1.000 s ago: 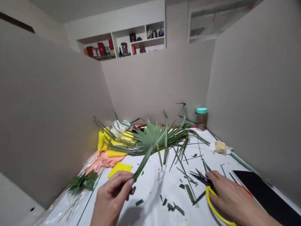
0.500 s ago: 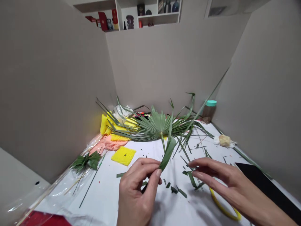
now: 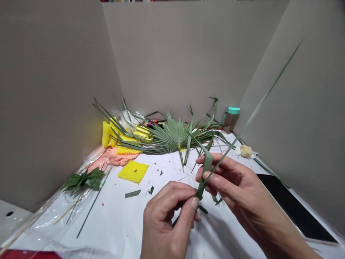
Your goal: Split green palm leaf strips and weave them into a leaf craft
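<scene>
Head view: the right hand (image 3: 237, 190) has now come across to the long, flat green strip of palm leaf (image 3: 207, 162), so both hands are at the one piece. It stands raised over the white table covering (image 3: 115, 216), in front of the fan-shaped green palm leaf (image 3: 175, 138). The left hand (image 3: 172, 216) pinches its lower part between thumb and forefinger. The right fingers are curled about the strip, the thumb on the near side; whether they press on it, I cannot tell. The yellow-handled, black-bladed scissors no longer show, perhaps hidden by the right forearm. Fingers cover the strip's lower end, and its thin tip blurs against the grey partition (image 3: 318, 108).
</scene>
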The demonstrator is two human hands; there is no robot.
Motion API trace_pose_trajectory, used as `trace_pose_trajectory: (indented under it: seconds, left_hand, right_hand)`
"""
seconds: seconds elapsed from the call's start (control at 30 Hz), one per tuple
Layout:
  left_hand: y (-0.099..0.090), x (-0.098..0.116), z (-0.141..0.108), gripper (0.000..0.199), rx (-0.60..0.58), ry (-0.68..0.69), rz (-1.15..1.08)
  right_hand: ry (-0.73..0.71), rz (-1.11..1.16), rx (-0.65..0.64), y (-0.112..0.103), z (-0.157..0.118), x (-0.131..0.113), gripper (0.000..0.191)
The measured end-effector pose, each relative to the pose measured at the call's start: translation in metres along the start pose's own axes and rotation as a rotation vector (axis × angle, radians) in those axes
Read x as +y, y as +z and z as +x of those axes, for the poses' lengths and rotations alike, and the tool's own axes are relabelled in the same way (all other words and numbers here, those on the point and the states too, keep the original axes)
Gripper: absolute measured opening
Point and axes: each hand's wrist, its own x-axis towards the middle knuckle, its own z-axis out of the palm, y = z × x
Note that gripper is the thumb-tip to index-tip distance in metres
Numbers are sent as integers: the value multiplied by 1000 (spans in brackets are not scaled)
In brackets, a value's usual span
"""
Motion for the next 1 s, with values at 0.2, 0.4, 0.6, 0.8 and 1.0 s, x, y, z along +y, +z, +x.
trace_pose_trajectory:
  seconds: [0.2,0.4,0.6,0.8,1.0]
  left_hand:
    - [2,-1,-1,13,7,-61,-87]
    - [-3,-4,0,15,-27,19,-11]
    - [-5,-5,2,15,-79,-12,2]
    - [-4,-12,0,20,-162,-214,-183]
    - [-1,-13,6,21,-56,-449,-278]
  right_hand:
    - [-23,8,-63,1,2,3,17]
    - [-24,-94,-80,-4,1,5,14]
    - [-80,-261,20,-12,-5,1,20]
    - [48,-42,-97,-16,-8,1,27]
    - [-42,-149,68,-18,20,5,43]
